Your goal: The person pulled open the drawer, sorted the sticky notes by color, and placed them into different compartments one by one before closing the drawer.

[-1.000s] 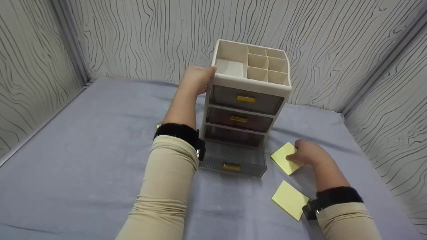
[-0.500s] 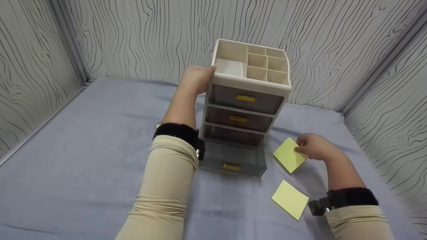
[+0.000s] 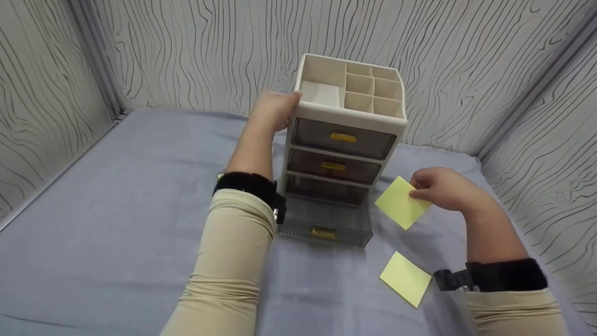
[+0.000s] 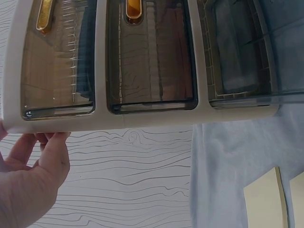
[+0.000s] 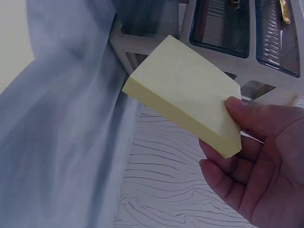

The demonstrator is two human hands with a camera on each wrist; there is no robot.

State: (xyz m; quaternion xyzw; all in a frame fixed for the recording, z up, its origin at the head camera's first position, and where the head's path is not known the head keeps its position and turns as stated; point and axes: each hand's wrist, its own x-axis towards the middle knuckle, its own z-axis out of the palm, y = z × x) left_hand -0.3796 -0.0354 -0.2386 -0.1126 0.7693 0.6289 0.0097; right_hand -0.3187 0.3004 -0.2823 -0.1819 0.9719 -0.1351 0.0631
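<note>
**Pad lifted, bottom drawer open**

Sticky-note pad [image 3: 400, 203] sits pinched in your right hand [image 3: 445, 189], right of centre in the head view, raised off the grey tabletop [image 3: 116, 196]. Your left hand [image 3: 273, 109] grips the organizer [image 3: 347, 126] at its upper left corner. I judge the next move needs the pad carried left and lowered flat into the open bottom drawer [image 3: 326, 219]. A second pad [image 3: 405, 278] lies lower right. The drawer floor is hard to read through its smoked plastic.
</note>
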